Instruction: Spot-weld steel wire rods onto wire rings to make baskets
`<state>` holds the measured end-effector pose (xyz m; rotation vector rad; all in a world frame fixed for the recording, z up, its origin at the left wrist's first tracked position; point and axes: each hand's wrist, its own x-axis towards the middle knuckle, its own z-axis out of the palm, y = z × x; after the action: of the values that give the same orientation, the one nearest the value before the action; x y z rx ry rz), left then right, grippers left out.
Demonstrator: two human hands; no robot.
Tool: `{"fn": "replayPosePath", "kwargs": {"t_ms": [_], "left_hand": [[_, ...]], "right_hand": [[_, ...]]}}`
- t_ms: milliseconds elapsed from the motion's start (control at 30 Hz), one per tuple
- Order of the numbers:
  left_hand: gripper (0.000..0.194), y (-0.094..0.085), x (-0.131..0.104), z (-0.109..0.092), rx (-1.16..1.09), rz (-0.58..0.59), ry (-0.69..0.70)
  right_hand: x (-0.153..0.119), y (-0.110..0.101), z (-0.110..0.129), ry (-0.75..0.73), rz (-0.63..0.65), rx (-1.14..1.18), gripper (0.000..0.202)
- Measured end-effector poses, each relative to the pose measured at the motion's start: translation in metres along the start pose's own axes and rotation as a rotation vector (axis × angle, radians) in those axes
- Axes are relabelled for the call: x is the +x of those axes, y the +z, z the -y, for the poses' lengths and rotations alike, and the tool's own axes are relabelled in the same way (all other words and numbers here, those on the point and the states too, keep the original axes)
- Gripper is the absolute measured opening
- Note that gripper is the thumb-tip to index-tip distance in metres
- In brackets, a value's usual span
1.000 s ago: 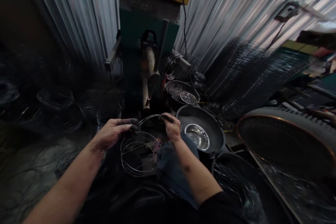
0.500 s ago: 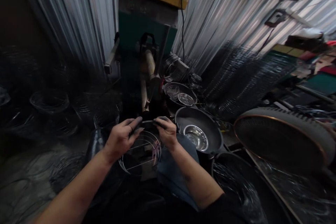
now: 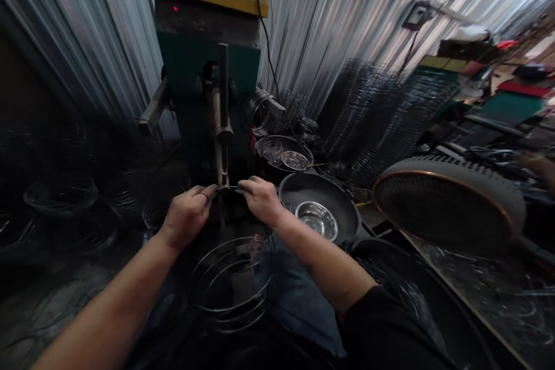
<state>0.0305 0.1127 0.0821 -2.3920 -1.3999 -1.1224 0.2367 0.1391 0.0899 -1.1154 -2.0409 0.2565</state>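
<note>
My left hand and my right hand pinch the two sides of a thin metal wire, both closed with dark-smudged fingertips. The wire spans the small gap between them, right at the lower tip of an upright metal arm on a green machine. Whether the wire touches that tip I cannot tell. Beneath my hands, several wire hoops show in front of my legs; how they are supported is hidden in the dark.
To the right, a dark round pan holds a shiny metal bowl; behind it another pan contains small parts. A large round fan stands farther right. Stacked wire hoops line the corrugated wall.
My hands have moved forward to the machine's tip with the wire between them. The hoops now sit lower and nearer my body. The view has swung right.
</note>
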Motion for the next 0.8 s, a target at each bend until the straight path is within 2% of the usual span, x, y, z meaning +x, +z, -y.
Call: {"fn": "replayPosePath", "kwargs": {"t_ms": [233,433,600,800], "left_hand": [[0.042,0.024,0.015,0.012,-0.135,0.094,-0.131],[0.037,0.032,0.027,0.03,-0.106,0.176,-0.21],[0.037,0.036,0.035,0.042,-0.086,0.151,-0.201],[0.037,0.041,0.04,0.047,-0.068,0.152,-0.204]], "right_hand": [[0.019,0.011,-0.021,0.153,0.149,-0.092,0.015],[0.039,0.018,-0.029,0.191,0.227,-0.036,0.015],[0.055,0.025,-0.037,0.216,0.251,0.014,0.013],[0.065,0.025,-0.039,0.235,0.257,0.044,0.018]]}}
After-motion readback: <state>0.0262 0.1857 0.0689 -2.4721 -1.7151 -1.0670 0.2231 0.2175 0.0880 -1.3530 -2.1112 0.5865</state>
